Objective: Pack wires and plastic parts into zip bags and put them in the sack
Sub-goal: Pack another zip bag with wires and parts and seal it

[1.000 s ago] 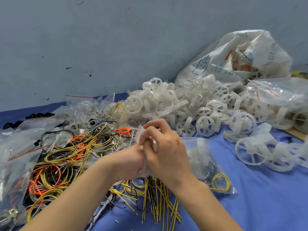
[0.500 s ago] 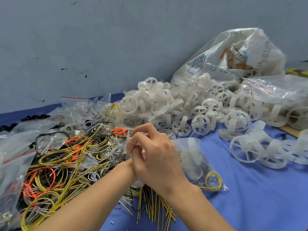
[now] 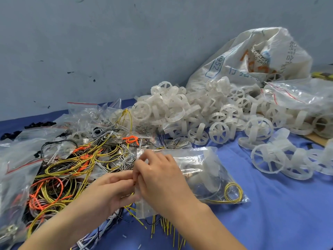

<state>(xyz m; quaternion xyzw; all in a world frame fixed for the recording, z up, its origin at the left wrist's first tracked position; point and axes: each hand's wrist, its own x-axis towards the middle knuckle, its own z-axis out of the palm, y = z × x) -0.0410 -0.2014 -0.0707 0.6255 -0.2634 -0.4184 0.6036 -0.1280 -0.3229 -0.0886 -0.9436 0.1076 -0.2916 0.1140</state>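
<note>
Both hands are on the clear plastic zip bag [image 3: 207,170]: left hand [image 3: 111,190] and right hand [image 3: 162,181] pinch its mouth edge. The bag lies on the blue tabletop [image 3: 270,213] with a yellow wire coil [image 3: 232,193] inside. The white woven sack [image 3: 252,56] sits back right, well apart.

The bare left forearm [image 3: 68,222] and right forearm [image 3: 207,224] stretch up from the lower edge and meet at the centre. The left hand [image 3: 115,188], fingers curled, touches the right hand [image 3: 162,179], which is turned back up. The 2 hands pinch the left edge of a clear plastic zip bag [image 3: 201,168].
</note>
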